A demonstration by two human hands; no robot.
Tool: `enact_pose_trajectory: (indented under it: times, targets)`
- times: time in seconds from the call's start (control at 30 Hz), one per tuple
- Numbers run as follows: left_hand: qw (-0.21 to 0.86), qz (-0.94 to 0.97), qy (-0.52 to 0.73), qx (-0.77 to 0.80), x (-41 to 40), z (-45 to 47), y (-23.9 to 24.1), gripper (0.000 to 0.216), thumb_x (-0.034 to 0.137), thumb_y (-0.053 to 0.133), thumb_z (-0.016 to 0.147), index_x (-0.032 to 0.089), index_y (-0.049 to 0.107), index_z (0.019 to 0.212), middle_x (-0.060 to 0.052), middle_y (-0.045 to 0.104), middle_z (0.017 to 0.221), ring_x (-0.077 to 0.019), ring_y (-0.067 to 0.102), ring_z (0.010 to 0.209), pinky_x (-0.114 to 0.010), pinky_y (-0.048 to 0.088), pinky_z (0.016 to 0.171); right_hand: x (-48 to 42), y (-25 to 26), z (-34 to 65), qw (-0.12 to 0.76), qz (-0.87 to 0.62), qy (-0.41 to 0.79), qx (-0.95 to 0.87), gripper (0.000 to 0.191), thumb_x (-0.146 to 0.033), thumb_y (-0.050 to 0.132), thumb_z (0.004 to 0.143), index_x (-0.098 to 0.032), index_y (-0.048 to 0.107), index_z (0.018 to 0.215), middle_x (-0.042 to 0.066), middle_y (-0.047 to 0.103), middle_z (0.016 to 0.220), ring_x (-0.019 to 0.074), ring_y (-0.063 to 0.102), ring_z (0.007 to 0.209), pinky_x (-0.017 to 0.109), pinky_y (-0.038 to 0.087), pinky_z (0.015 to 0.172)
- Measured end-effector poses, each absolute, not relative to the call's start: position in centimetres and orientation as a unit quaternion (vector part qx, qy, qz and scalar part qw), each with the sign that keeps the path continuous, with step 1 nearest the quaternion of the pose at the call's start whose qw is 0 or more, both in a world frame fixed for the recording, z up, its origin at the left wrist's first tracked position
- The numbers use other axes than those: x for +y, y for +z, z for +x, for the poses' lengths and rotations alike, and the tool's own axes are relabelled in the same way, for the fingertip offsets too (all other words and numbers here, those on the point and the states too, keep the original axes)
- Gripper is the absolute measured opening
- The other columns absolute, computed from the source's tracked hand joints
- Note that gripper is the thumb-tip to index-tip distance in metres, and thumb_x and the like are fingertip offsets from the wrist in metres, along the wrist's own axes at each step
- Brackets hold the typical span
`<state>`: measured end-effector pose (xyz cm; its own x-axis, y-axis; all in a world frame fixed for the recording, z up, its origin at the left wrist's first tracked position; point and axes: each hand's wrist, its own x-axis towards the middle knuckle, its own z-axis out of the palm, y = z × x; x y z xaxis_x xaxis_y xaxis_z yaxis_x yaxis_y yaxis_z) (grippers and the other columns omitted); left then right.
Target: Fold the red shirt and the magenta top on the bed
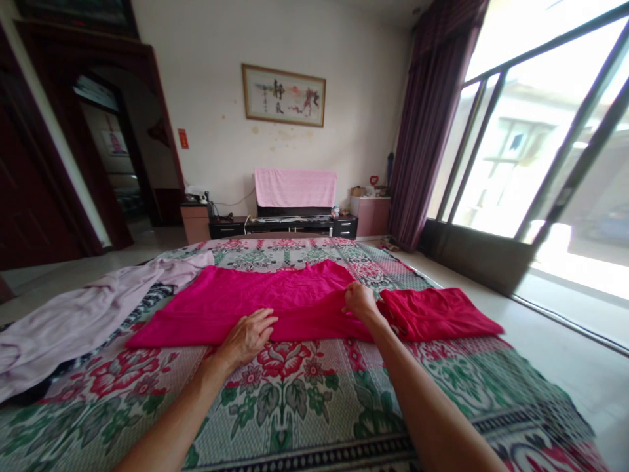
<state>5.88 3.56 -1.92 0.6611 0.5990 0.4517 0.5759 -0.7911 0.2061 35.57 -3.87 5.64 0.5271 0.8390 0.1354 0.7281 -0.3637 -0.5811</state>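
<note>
A bright pink garment (236,295), partly folded, lies spread across the flowered cloth (289,406) in front of me. My left hand (251,334) rests on its near edge, fingers stretched out and lying flat. At the garment's right side, my right hand (358,300) has its fingers closed on the fabric. Just to the right of that hand is a folded red garment (445,313). The exact kind of the pink garment cannot be made out.
Pale pink clothing (93,308) lies at the left over a dark patterned piece. Beyond the cloth, a low black cabinet (228,228) stands by the wall, with a pink cloth (295,188) draped above it. Glass doors (521,157) and a purple curtain (417,131) are at the right.
</note>
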Motion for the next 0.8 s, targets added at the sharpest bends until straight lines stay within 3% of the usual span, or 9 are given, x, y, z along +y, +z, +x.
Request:
enact_pose_trajectory:
  times: [0.27, 0.43, 0.57, 0.7, 0.8]
  targets:
    - [0.052, 0.897, 0.28, 0.337, 3.2, 10.5, 0.5, 0.031, 0.022, 0.047, 0.083, 0.019, 0.067, 0.107, -0.008, 0.066, 0.112, -0.018, 0.06, 0.105, -0.03, 0.044, 0.096, -3.5, 5.1, 36.1, 0.299, -0.815, 0.125, -0.481, 0.027, -0.021, 0.048, 0.079, -0.015, 0.066, 0.098, 0.002, 0.063, 0.049, 0.0127, 0.062, 0.053, 0.017, 0.042, 0.052]
    - [0.041, 0.871, 0.261, 0.415, 3.4, 16.8, 3.1, 0.023, 0.034, 0.054, 0.083, 0.018, 0.071, 0.086, -0.01, 0.069, 0.091, -0.0188, 0.063, 0.088, -0.029, 0.045, 0.084, -4.2, 5.9, 37.9, 0.26, -0.816, 0.18, -0.483, 0.025, -0.034, 0.051, 0.08, -0.015, 0.068, 0.078, 0.001, 0.059, 0.045, 0.0106, 0.053, 0.041, 0.018, 0.039, 0.044]
    - [0.063, 0.85, 0.257, 0.455, 3.4, 19.5, 2.4, 0.025, 0.036, 0.057, 0.08, 0.016, 0.07, 0.077, -0.011, 0.069, 0.085, -0.0199, 0.063, 0.083, -0.03, 0.044, 0.08, -5.3, 6.8, 39.3, 0.211, -0.813, 0.208, -0.502, 0.025, -0.035, 0.054, 0.078, -0.015, 0.067, 0.069, 0.0, 0.058, 0.046, 0.0079, 0.047, 0.038, 0.019, 0.038, 0.042]
    - [0.077, 0.838, 0.304, 0.446, 3.3, 19.9, 0.8, 0.017, 0.025, 0.056, 0.079, 0.015, 0.069, 0.081, -0.009, 0.07, 0.089, -0.0181, 0.063, 0.085, -0.028, 0.043, 0.08, -5.8, 6.9, 39.2, 0.159, -0.792, 0.188, -0.559, 0.022, -0.034, 0.06, 0.073, -0.015, 0.067, 0.063, 0.0, 0.059, 0.051, 0.0093, 0.049, 0.045, 0.019, 0.038, 0.045]
    - [0.106, 0.808, 0.345, 0.465, 3.1, 19.6, 0.5, 0.018, 0.025, 0.054, 0.081, 0.016, 0.068, 0.087, -0.008, 0.07, 0.091, -0.0172, 0.063, 0.085, -0.027, 0.044, 0.079, -5.6, 6.6, 38.6, 0.15, -0.789, 0.143, -0.578, 0.012, -0.022, 0.063, 0.067, -0.015, 0.068, 0.06, 0.001, 0.061, 0.054, 0.0116, 0.053, 0.055, 0.02, 0.038, 0.053]
